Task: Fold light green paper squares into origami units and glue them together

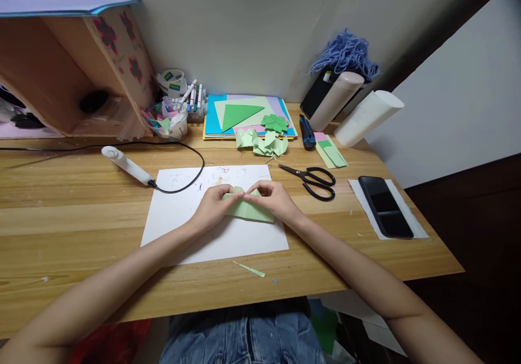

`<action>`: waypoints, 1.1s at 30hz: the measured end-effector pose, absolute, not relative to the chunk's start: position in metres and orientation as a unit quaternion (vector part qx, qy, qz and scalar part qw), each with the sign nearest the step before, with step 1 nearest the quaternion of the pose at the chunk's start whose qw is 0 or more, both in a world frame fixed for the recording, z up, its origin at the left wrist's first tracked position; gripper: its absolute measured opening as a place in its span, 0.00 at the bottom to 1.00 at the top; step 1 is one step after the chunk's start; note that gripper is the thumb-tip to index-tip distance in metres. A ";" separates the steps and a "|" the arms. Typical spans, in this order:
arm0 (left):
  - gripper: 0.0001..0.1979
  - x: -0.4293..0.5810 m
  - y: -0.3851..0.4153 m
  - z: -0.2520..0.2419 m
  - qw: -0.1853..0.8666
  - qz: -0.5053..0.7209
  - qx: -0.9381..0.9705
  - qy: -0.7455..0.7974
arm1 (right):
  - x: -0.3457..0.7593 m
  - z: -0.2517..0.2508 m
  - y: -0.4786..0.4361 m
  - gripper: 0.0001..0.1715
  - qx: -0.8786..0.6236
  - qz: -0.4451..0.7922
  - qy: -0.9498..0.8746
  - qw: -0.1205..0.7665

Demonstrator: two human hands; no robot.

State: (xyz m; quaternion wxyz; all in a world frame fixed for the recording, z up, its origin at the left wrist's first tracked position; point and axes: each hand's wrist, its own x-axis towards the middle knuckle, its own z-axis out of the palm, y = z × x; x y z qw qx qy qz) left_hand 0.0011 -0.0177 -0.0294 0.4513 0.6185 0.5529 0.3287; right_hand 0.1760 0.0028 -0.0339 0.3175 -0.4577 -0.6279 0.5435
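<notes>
A folded piece of light green paper (253, 212) is held between both hands, over a white sheet (171, 223) on the wooden table. My left hand (214, 204) pinches its upper left part. From the other side my right hand (274, 198) grips it, and the thumbs almost meet at the middle fold. The fingers behind the paper are partly hidden. A thin green paper scrap (249, 269) lies near the table's front edge. Black-handled scissors (311, 179) rest to the right of the white sheet, their blades pointing left.
Behind the sheet are folded pale green paper pieces (262, 142) and a stack of coloured paper (211, 117). A utility knife (307, 132) lies beside them. At right is a phone (386, 206); at left, a white corded glue gun-like stick (128, 166) and a tub of scraps (175, 125).
</notes>
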 end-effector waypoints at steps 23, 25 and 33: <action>0.18 -0.023 0.002 -0.015 0.607 0.206 0.580 0.503 | 0.181 -0.032 0.004 0.16 -0.460 0.515 -0.665 0.285; 0.18 -0.023 0.002 -0.015 0.600 0.210 0.582 0.507 | 0.181 -0.032 0.004 0.16 -0.455 0.514 -0.667 0.288; 0.15 -0.021 0.001 -0.025 0.568 0.260 0.588 0.514 | 0.182 -0.032 0.003 0.15 -0.442 0.530 -0.663 0.291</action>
